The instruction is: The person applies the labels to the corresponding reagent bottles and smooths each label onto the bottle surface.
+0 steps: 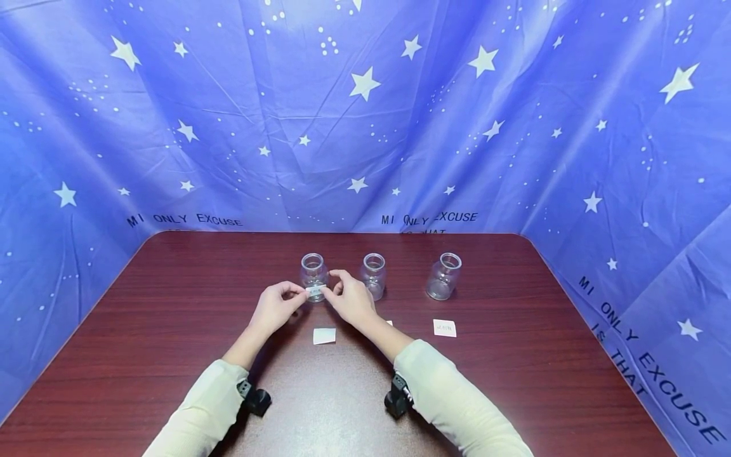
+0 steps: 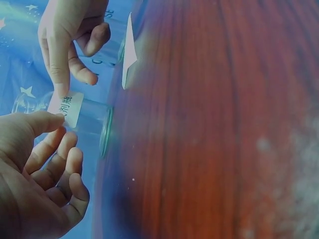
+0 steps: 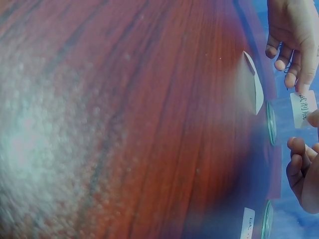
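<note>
A small white paper label [image 1: 316, 291] with dark handwritten characters lies against the front of the leftmost clear glass jar [image 1: 313, 274], which stands upright. At the label's left end, my left hand [image 1: 278, 309] pinches it between thumb and forefinger. My right hand [image 1: 352, 301] holds the opposite end, its thumb on the paper and its forefinger reaching beside the jar. In the left wrist view, the label [image 2: 74, 110] curves along the glass with a thumb at each end. The other fingers of the left hand [image 2: 35, 169] curl loosely.
A second glass jar [image 1: 374, 270], partly behind the right hand, and a third jar [image 1: 444, 279] stand to the right. A written label [image 1: 444, 328] lies before the third jar. A blank, slightly bent paper [image 1: 324, 336] lies on the dark red wooden table [image 1: 171, 330]; another paper [image 1: 389, 323] is mostly hidden by the right forearm.
</note>
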Available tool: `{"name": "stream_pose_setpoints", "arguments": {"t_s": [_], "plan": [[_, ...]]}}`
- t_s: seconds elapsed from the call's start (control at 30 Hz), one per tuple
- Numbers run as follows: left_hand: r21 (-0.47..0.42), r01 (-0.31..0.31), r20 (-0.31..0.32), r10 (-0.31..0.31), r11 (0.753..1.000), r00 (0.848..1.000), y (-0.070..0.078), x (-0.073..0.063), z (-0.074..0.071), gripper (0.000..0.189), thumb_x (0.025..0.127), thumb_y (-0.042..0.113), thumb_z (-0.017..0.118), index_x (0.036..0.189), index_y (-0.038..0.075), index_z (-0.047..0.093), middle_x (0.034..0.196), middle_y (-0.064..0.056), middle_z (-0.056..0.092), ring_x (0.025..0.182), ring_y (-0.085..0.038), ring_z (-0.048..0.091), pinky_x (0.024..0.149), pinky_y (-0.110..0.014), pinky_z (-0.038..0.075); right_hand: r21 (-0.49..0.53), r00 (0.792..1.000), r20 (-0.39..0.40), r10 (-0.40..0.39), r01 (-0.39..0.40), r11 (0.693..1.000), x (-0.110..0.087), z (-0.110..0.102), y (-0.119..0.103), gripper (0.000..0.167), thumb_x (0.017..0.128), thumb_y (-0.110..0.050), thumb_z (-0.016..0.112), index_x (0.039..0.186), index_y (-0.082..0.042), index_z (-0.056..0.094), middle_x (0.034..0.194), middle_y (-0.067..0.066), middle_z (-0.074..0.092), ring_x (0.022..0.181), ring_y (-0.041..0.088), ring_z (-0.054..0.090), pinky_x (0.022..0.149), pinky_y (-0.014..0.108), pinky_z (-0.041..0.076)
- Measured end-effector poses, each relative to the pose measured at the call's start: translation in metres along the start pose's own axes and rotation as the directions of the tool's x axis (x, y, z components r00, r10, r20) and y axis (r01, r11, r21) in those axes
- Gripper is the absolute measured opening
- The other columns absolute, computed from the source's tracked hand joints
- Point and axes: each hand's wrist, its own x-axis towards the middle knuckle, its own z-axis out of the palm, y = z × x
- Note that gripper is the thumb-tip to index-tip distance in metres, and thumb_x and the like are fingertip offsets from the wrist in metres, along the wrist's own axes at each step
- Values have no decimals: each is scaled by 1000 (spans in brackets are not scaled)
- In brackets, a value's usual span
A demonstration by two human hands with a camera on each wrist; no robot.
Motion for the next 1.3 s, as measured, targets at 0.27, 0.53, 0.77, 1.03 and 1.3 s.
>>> {"name": "stream_pose_setpoints", "arguments": {"t_s": [0.27, 0.53, 0.77, 1.03, 1.3], "plan": [[54, 16, -90, -11, 998, 996, -3, 2, -1, 29, 78, 26, 74, 93, 5, 63, 84, -12, 68, 70, -15, 61, 60, -23, 45, -5, 1000, 11, 3, -3, 1000, 0, 0, -1, 47, 85, -37, 64, 126, -15, 57, 71, -9, 66, 59, 2, 53, 60, 23, 42], [-60, -11, -20, 10, 998, 1000, -3, 6, 0, 52, 82, 20, 72, 125, 2, 50, 121, -21, 60, 106, -34, 62, 88, -41, 51, 18, 1000, 20, 15, -15, 1000, 0, 3, -2, 47, 85, -39, 65, 126, -18, 56, 72, -9, 66, 60, 2, 53, 59, 22, 41], [-55, -26, -6, 25, 998, 1000, -2, 7, 0, 51, 83, 20, 71, 125, 1, 52, 118, -22, 62, 106, -34, 63, 88, -41, 51, 42, 999, 22, 40, -41, 998, 0, 4, -3, 49, 84, -45, 65, 124, -19, 55, 71, -9, 65, 59, 2, 52, 58, 22, 41], [-24, -17, 20, 17, 1000, 1000, 0, 8, -1, 51, 84, 21, 69, 127, 0, 51, 120, -22, 61, 107, -33, 62, 87, -41, 51, 75, 1000, 13, 15, -16, 997, 3, 0, 0, 43, 82, -42, 68, 117, -16, 61, 68, -6, 64, 56, 1, 51, 59, 22, 42], [-11, -15, 28, 15, 1000, 999, 1, 9, 0, 51, 85, 21, 69, 127, 0, 51, 121, -21, 61, 107, -32, 62, 86, -41, 51, 172, 998, -1, -61, 60, 983, 5, -4, 5, 38, 82, -30, 70, 114, -8, 64, 66, 1, 64, 51, 0, 48, 59, 18, 44]]}}
